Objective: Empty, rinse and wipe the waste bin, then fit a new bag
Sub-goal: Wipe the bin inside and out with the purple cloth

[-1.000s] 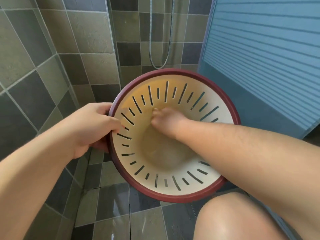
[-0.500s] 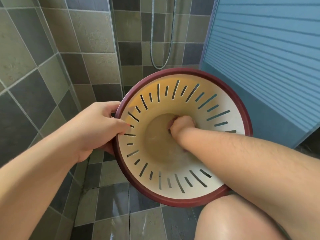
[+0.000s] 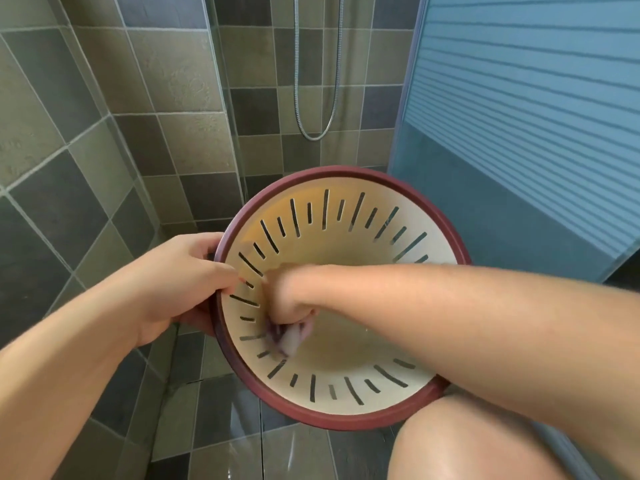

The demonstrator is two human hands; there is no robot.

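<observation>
The waste bin [image 3: 346, 415] is a round cream basket with slotted walls and a dark red rim, tilted with its mouth towards me. My left hand [image 3: 180, 275] grips the rim on its left side, thumb outside and fingertips over the edge. Inside the bin, my right hand [image 3: 289, 299] is closed on a small pale and purple cloth [image 3: 285, 337], which is pressed against the lower left inner wall. The forearm crosses the bin's opening from the right. The cloth is blurred and partly hidden under the fingers.
I am in a tiled shower corner with wet floor tiles [image 3: 214, 441] below. A metal shower hose [image 3: 313, 98] hangs on the back wall. A blue frosted glass door [image 3: 519, 133] stands on the right. My bare knee [image 3: 478, 441] is at the bottom right, under the bin.
My right hand has moved from the bin's far wall down to its floor and across to the lower left wall, where the cloth now shows. The bin has shifted slightly right. The left grip is unchanged.
</observation>
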